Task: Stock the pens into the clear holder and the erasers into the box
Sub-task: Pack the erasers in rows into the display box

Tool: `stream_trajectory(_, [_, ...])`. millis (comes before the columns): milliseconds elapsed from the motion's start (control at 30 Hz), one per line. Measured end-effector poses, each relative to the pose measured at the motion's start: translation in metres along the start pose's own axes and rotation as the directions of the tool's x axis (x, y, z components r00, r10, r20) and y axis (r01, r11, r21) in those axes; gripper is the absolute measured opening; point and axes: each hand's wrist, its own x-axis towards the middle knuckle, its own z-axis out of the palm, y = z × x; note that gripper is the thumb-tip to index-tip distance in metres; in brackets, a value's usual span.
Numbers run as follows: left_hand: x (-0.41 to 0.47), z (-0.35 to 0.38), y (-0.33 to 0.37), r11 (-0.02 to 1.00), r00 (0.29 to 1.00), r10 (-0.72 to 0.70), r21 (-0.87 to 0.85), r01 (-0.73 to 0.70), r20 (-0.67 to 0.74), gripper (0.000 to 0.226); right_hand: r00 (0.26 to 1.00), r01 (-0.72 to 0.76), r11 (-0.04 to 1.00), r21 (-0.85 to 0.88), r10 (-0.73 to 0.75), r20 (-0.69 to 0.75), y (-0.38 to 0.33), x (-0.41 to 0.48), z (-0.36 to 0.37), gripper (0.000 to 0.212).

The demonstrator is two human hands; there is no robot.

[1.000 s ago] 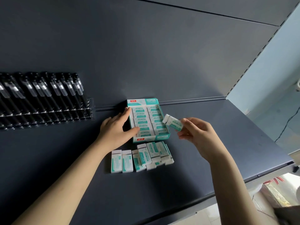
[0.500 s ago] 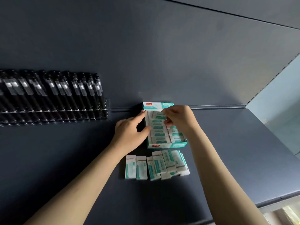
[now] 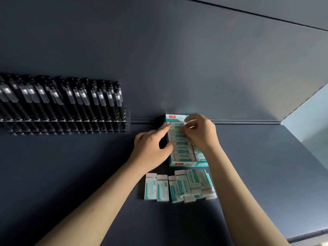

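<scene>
left grip (image 3: 152, 148): released, fingers roughly straight. Index tip and thumb press the left wall of the box (image 3: 179, 164), palm on the shelf (image 3: 266, 174) just outside it.

right grip (image 3: 200, 134): directly across the box from the left one, hovering over its far end. Fingers curled down, pinching a white eraser (image 3: 188, 123) at the top rows (blurry, so contact w/ the packed ones underneath can't be read).

packed erasers (image 3: 182, 151): fill the box rows on the wrist side of the right grip, labels up.

loose erasers (image 3: 179, 187): row on the shelf nearer the person than both grips, between the two forearms. Left two lie side by side, the rest overlap.

pens (image 3: 71, 103): well left of the left grip, standing in the clear holder (image 3: 127, 121), leaning against the back panel (image 3: 177, 59).
</scene>
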Motion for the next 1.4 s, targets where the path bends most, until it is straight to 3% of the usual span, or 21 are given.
stream_trajectory(167, [-0.001,0.003,0.001,0.99,0.999,0.026,0.136,-0.029,0.02,0.067,0.996,0.084,0.995,-0.053,-0.084,0.001,-0.002,-0.002,0.001,0.006])
stream_trajectory(300, [0.0,0.005,-0.001,0.98,0.999,0.017,0.199,-0.027,0.051,0.059,0.995,0.09,0.995,0.043,-0.092,0.035,0.0,-0.011,-0.02,0.026])
stream_trajectory(400, [0.0,0.006,-0.002,0.972,0.998,0.006,0.235,-0.021,0.065,0.055,0.992,0.122,0.99,0.063,-0.124,0.024,0.008,-0.041,-0.049,0.025])
stream_trajectory(500, [0.0,0.007,-0.002,0.968,0.998,0.022,0.248,-0.034,0.054,0.054,0.984,0.036,0.988,0.148,-0.061,0.169,0.022,-0.082,-0.071,0.022])
stream_trajectory(600, [-0.001,0.007,-0.002,0.97,0.998,0.03,0.24,-0.041,0.05,0.06,0.954,-0.016,0.996,0.088,-0.011,0.298,0.032,-0.107,-0.078,0.022])
stream_trajectory(733, [-0.001,0.006,-0.001,0.972,0.998,0.031,0.229,-0.042,0.05,0.063,0.966,0.024,0.999,0.033,-0.031,0.257,0.036,-0.113,-0.078,0.022])
stream_trajectory(867, [-0.002,0.005,0.0,0.975,0.998,0.032,0.22,-0.043,0.052,0.063,0.952,0.006,1.0,-0.009,-0.003,0.306,0.041,-0.119,-0.079,0.027])
stream_trajectory(1033, [-0.002,0.006,-0.001,0.972,0.998,0.028,0.232,-0.039,0.051,0.054,0.933,-0.053,0.994,0.099,0.014,0.36,0.043,-0.126,-0.085,0.037])
stream_trajectory(1233, [-0.001,0.007,-0.001,0.97,0.998,0.034,0.239,-0.046,0.051,0.06,0.939,-0.111,0.986,0.125,0.063,0.339,0.043,-0.127,-0.088,0.018])
stream_trajectory(1400, [0.0,0.008,-0.004,0.97,0.998,0.033,0.241,-0.043,0.047,0.064,0.953,-0.152,0.976,0.156,0.102,0.286,0.046,-0.124,-0.086,0.015])
